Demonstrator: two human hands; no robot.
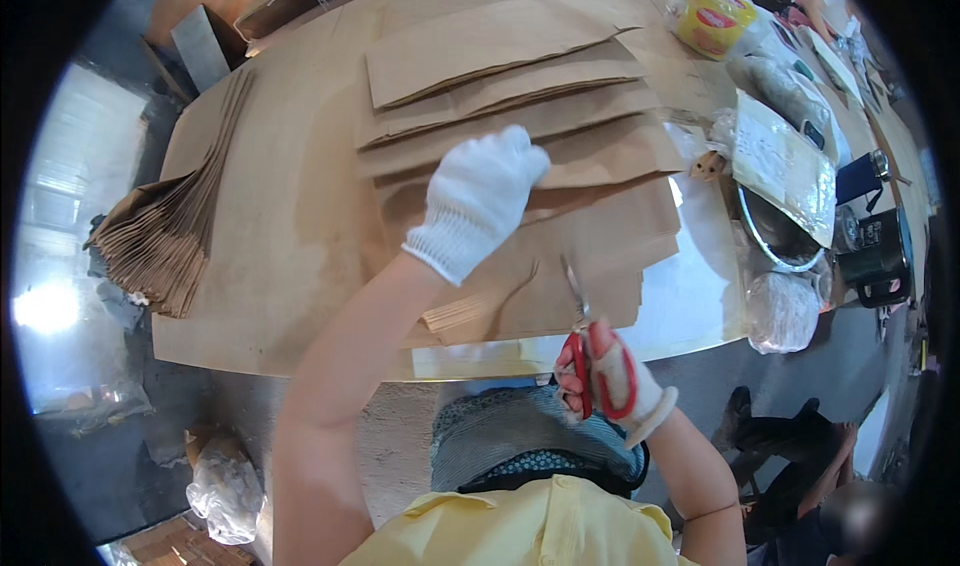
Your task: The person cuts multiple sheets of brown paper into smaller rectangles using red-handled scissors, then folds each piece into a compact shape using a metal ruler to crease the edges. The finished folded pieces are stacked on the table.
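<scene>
Layered brown paper bags (500, 51) lie in overlapping stacks across the middle of the table. Over them is my left hand (480, 196) in a white knit glove, its fingers curled closed; whatever they may hold is hidden. My right hand (625, 376), in a white glove with red on the fingers, grips red-handled scissors (579, 311) near the table's front edge. The scissors' blades point away from me over the nearest bags (590, 266). A narrow curled strip of brown paper (517, 288) shows left of the blades.
A fanned pile of folded brown paper (165, 236) sits at the table's left. Along the right stand a yellow package (712, 18), a plastic-wrapped pad (780, 166), a dark mug (880, 266) and a wrapped white bundle (783, 311). Another person (800, 456) is at the lower right.
</scene>
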